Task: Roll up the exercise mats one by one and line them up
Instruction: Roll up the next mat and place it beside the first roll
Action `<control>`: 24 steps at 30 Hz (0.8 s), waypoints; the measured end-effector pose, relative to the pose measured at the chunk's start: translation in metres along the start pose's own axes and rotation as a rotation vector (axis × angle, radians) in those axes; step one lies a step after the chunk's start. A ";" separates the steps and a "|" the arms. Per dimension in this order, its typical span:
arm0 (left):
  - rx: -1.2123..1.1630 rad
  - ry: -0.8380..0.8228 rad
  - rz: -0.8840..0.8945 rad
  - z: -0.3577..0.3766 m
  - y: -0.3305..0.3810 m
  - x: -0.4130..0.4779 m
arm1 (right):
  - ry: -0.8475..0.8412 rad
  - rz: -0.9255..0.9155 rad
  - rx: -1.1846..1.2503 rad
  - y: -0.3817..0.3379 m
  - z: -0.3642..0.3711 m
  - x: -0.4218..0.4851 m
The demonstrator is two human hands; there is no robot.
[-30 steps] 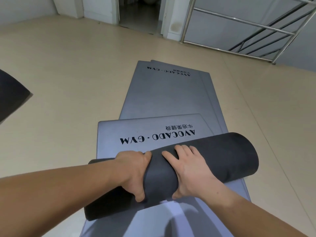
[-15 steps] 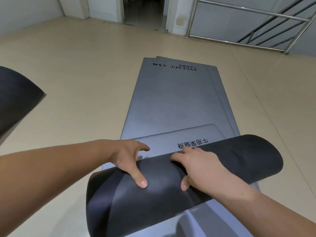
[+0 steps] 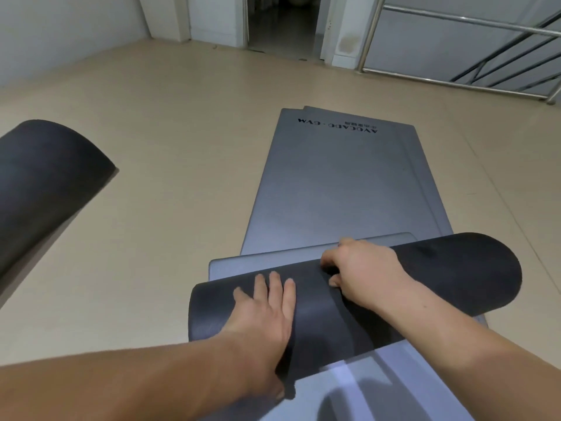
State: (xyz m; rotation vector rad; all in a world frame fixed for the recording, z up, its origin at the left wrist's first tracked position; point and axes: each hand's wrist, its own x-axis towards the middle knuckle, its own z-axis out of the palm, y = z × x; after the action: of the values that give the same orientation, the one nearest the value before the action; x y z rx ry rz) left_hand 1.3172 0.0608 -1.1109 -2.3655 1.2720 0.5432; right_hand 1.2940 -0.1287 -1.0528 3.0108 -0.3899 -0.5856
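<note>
A grey exercise mat, black on its underside, is rolled into a thick dark roll (image 3: 455, 268) lying across the lower middle. Only a narrow grey strip of its free end (image 3: 273, 259) still lies flat ahead of the roll. My left hand (image 3: 264, 311) lies flat on top of the roll with straight fingers. My right hand (image 3: 361, 268) sits on the roll's far side, fingers curled over its front edge. Under it lie flat grey mats (image 3: 340, 183) printed AVOCADO GYM, stretching away from me.
Another rolled black mat (image 3: 45, 177) lies at the left on the beige floor (image 3: 170, 123). A doorway (image 3: 282, 22) opens at the far wall, and a metal stair railing (image 3: 473, 50) runs along the far right.
The roll has advanced forward and covered the printed logo on the free end. My left hand moved from the roll's front edge onto its top. The view shifted forward.
</note>
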 end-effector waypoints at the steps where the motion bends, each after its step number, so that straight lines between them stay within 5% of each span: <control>1: -0.022 0.022 -0.008 -0.002 -0.005 0.007 | 0.010 -0.025 -0.042 -0.004 0.004 -0.005; 7: -0.200 0.053 0.047 -0.029 -0.064 0.042 | -0.115 0.056 -0.197 -0.018 0.034 -0.016; 12: -0.324 0.036 0.041 -0.040 -0.094 0.053 | -0.019 0.078 -0.208 -0.026 0.046 0.014; 15: -0.204 0.148 -0.009 -0.041 -0.098 0.048 | -0.052 0.080 -0.215 -0.021 0.033 0.032; 24: -0.169 0.085 -0.058 -0.017 -0.095 0.057 | -0.055 0.060 -0.021 -0.014 0.016 0.062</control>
State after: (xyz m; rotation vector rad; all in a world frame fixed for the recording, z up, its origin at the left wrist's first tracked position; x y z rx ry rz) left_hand 1.4290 0.0610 -1.1104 -2.5813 1.2332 0.5567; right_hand 1.3473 -0.1308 -1.0915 2.9562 -0.4726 -0.6650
